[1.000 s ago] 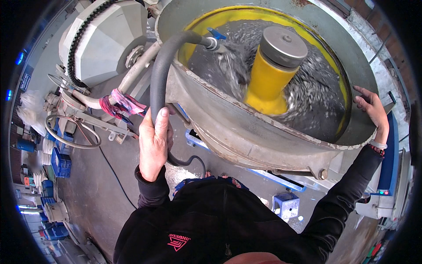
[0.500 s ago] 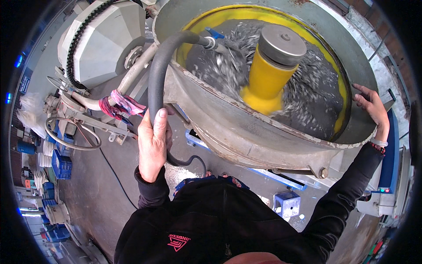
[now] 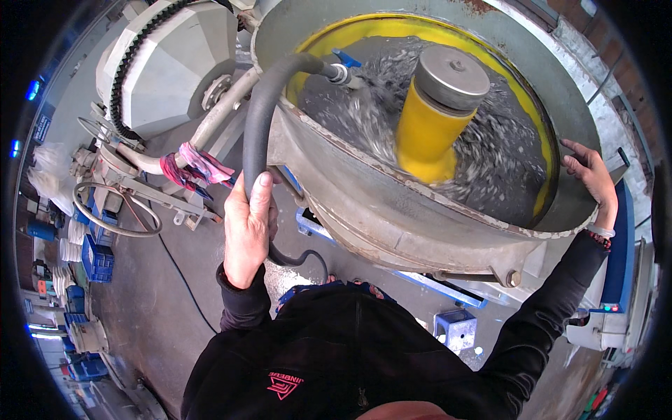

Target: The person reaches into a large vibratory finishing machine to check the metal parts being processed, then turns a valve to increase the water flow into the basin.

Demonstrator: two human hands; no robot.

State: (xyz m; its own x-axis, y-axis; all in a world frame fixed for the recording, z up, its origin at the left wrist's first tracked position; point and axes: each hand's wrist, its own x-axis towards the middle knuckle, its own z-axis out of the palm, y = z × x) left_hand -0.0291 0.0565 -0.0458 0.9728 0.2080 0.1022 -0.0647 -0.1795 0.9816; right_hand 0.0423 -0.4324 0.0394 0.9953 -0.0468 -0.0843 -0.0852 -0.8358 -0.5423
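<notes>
Where the thick dark grey rubber hose (image 3: 260, 115) arches over the near left rim of the large round grey metal tub (image 3: 392, 213), its end fitting of bright metal (image 3: 341, 74) carries a small blue lever (image 3: 347, 58). The fitting sits inside the tub, above the grey liquid (image 3: 329, 112), and a pale stream falls from it.

The left hand (image 3: 245, 234) has its grip wrapped about the hose, outside the tub, thumb uppermost. Below that hand the hose bends and drops toward the floor (image 3: 168, 294). The right hand (image 3: 591, 175) is at the far right side of the tub, grip released and holding nothing, fingers extended just beside the inner wall; contact with the wall cannot be determined.

Within the tub, a yellow lining (image 3: 413, 26) surrounds the liquid. A yellow column (image 3: 430, 133) with a flat silver metal cap (image 3: 453, 73) rises at the middle, slightly tilted in view. Pale flecks around it are too blurred to identify.

To the left stands a white faceted barrel (image 3: 178, 63); a pink patterned cloth (image 3: 199, 166) is tied around the pale pipe (image 3: 224, 108) beside it.
</notes>
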